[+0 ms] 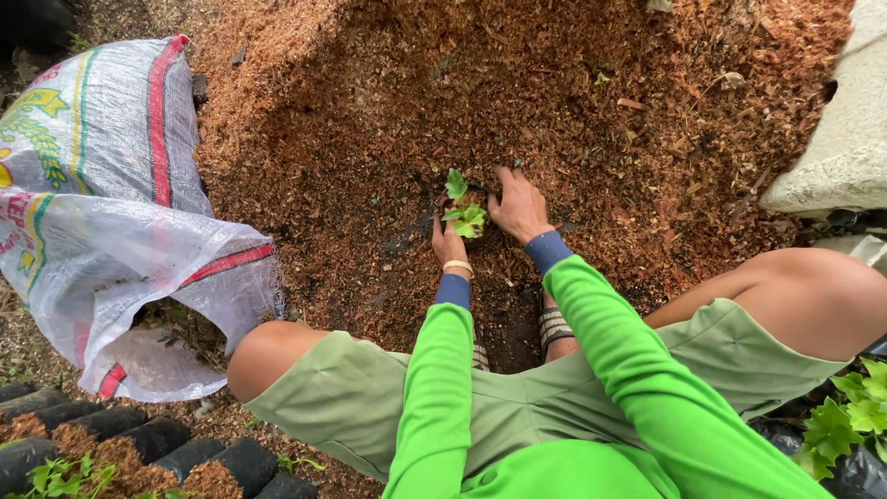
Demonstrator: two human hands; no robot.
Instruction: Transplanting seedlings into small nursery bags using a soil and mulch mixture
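Note:
A small green seedling [464, 208] with a few leaves stands in the brown sawdust-like mulch [370, 120]. My left hand [449, 242] rests just below and left of it, fingers pressed to the mulch at its base. My right hand [519, 205] lies flat on the mulch right beside the seedling, fingers spread. Both arms wear bright green sleeves with blue cuffs. A light band sits on my left wrist. Whether a small pot or bag surrounds the seedling's base is hard to tell.
A large white woven sack [111, 212] with red stripes lies open at the left. Several black planting bags [120, 453] filled with mulch line the lower left. A pale stone block [832, 139] sits at the right. Leafy seedlings [855, 411] stand at the lower right.

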